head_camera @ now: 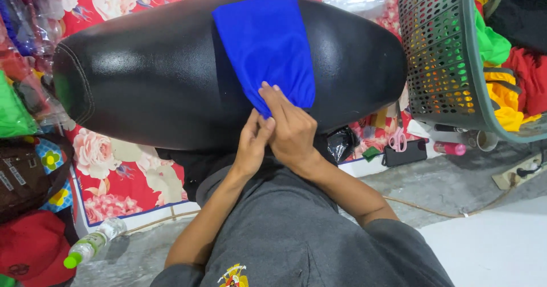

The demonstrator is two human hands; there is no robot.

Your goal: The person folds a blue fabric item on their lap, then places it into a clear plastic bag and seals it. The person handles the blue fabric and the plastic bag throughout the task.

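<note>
Both hands, left hand point(252, 144) and right hand point(290, 128), pinch the blue cloth point(265, 50) at its 6 o'clock edge, draped across the black seat point(142, 76) but not yet fastened.

Bright even light, white glare on the black seat point(171, 70) (overhead source), edges bowed, sharp focus

Seat point(171, 76): black vinyl/leather-look, fine grain, glossy w/ highlights, stitched seam at one end. Blue cloth point(265, 47): smooth, slight sheen. Basket point(441, 53): green plastic, perforated, semi-matt. Floral sheet point(119, 176): printed fabric, matt. Floor point(456, 184): rough concrete, matt
</note>
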